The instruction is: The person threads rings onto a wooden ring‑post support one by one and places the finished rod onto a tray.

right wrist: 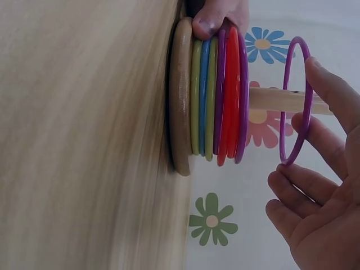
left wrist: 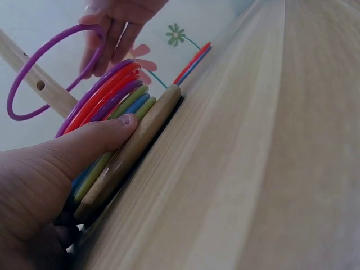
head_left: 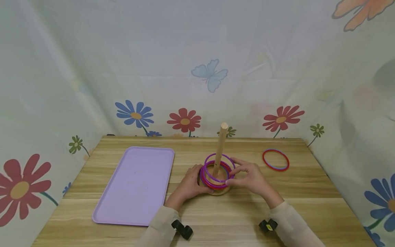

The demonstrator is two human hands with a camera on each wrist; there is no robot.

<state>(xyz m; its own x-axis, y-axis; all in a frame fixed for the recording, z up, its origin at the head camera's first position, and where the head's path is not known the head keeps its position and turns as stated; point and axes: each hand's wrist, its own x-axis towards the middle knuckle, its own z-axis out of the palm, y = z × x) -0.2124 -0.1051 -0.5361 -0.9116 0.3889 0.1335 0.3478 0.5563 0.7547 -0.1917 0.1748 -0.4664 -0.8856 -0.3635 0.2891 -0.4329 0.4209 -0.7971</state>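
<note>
A wooden peg stands upright on a round wooden base. Around its foot lies a stack of rings: green, blue, red and purple. My left hand grips the left side of the base and stack, its thumb along the near edge; its other fingers are partly hidden. My right hand pinches a single purple ring between thumb and fingers. That ring encircles the peg above the stack, apart from it and slightly tilted in the right wrist view.
On the table, a light purple tray lies to the left. A red ring and a blue ring overlap at the right. Behind the table hangs a flowered cloth.
</note>
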